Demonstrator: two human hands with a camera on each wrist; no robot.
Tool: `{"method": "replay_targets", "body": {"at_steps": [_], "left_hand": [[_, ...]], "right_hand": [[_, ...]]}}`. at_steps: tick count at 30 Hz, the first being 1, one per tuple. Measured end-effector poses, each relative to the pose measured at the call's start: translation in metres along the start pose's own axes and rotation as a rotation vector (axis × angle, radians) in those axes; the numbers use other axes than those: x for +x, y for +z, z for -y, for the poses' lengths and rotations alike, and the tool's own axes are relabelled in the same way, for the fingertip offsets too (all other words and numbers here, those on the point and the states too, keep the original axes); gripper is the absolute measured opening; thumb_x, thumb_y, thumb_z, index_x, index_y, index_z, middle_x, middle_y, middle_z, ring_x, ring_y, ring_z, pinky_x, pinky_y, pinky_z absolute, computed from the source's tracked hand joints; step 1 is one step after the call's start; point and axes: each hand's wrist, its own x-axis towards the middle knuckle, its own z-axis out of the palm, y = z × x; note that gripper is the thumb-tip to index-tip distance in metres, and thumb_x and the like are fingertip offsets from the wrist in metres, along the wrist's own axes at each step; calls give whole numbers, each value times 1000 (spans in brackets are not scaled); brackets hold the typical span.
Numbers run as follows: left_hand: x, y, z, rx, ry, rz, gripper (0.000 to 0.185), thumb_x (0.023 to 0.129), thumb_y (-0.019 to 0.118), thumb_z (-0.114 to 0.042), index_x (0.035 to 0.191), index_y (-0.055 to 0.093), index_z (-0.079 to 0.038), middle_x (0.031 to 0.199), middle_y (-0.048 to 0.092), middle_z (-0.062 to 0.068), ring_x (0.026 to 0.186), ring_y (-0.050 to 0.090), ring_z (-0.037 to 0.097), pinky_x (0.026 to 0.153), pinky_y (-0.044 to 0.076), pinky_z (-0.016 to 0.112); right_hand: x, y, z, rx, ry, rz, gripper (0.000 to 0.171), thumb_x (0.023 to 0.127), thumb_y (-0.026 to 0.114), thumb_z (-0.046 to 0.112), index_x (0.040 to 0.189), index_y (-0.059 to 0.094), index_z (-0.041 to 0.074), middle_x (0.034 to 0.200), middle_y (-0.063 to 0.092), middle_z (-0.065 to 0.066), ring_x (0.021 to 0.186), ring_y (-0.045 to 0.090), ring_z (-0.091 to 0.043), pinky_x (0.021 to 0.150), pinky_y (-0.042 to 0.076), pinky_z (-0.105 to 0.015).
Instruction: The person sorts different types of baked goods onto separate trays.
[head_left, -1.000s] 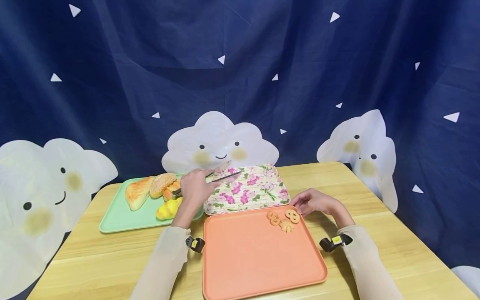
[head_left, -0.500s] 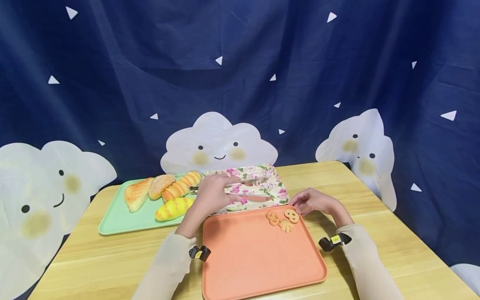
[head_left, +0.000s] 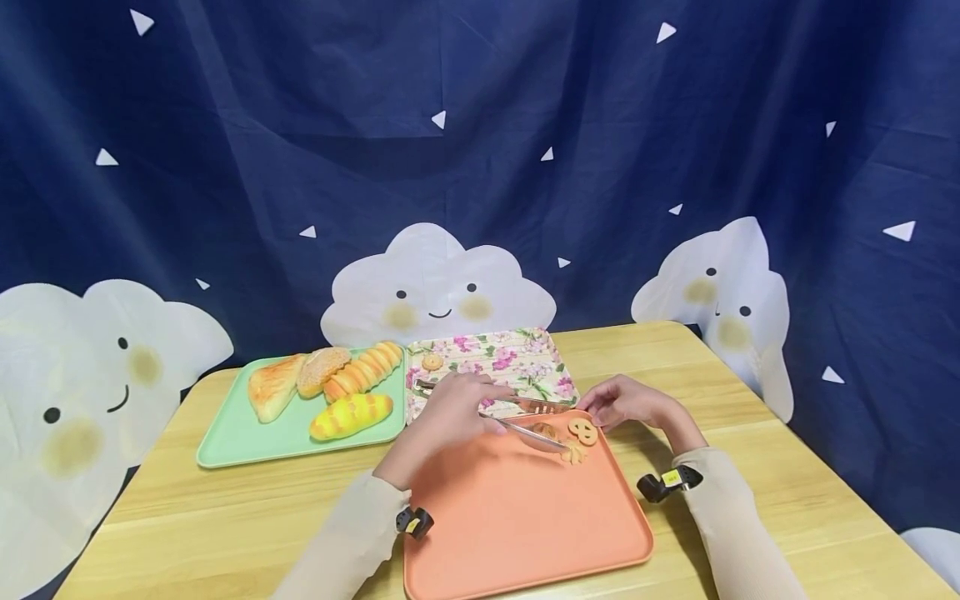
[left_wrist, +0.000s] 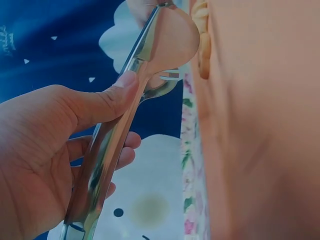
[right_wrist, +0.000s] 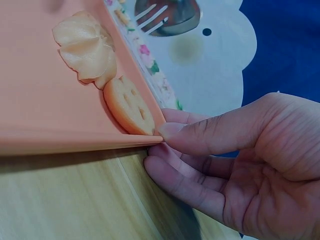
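Beyond your left hand's (head_left: 453,410) fingertips, the tongs (left_wrist: 106,165) partly cover the pretzel cookie (head_left: 544,430) and ruffled cookie (head_left: 573,456) in the head view, and you cannot tell whether metal touches either. Gripped between that thumb and fingers, they are shiny metal, one end a smooth spoon, the other slotted like a fork. Your right hand (head_left: 628,402) pinches the orange tray's (head_left: 517,525) corner just beside the round holed cookie (head_left: 582,431), and only its wrist view plainly shows thumb on rim, fingertips beneath.
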Motion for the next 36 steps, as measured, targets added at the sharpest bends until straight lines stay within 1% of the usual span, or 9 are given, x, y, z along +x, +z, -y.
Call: {"method": "replay_targets", "body": {"at_steps": [5,9,15,19,26,31,36], "left_hand": [[0,6,-1,-10,-8,20,54,82,83,-40,133,69,-27,133,70,-1,124,64,26,109,42,56],[0,10,0,-21,-16,30,56,83,82,-40,136,68,-26,135,68,0,125,64,27,110,40,57],[0,14,4,-55,-37,65,58,84,81,-39,138,66,-22,140,66,0,128,63,27,110,43,54],[-1,11,6,-86,-46,92,56,85,81,-36,137,67,-22,141,64,-1,129,62,27,108,46,51],[-4,2,8,-99,-44,110,53,81,83,-35,131,71,-24,131,71,-3,120,68,22,100,53,45],[-4,1,8,-80,-33,92,52,80,85,-34,129,72,-26,133,70,-4,122,67,22,104,50,48],[-2,5,6,-110,-65,121,53,83,82,-36,132,70,-23,139,66,-3,129,63,24,105,49,48]], "right_hand": [[1,0,0,-1,-4,2,34,85,67,-8,118,65,-16,90,70,-8,80,66,-11,74,59,-28],[2,1,0,-5,-2,1,33,85,66,-8,118,66,-15,91,70,-9,79,66,-12,74,59,-28],[1,1,1,3,5,3,34,85,66,-8,118,65,-16,90,70,-8,81,66,-12,76,60,-30],[1,1,1,11,12,0,35,84,66,-8,118,65,-16,89,69,-7,81,67,-12,77,60,-32],[0,0,0,15,19,-2,36,85,66,-8,119,64,-16,89,69,-7,81,67,-12,77,61,-33],[0,0,0,16,14,0,36,85,66,-8,119,64,-17,90,69,-7,81,67,-12,77,61,-33],[0,0,0,18,14,-3,36,85,67,-7,119,64,-17,90,69,-7,82,67,-12,77,61,-33]]}}
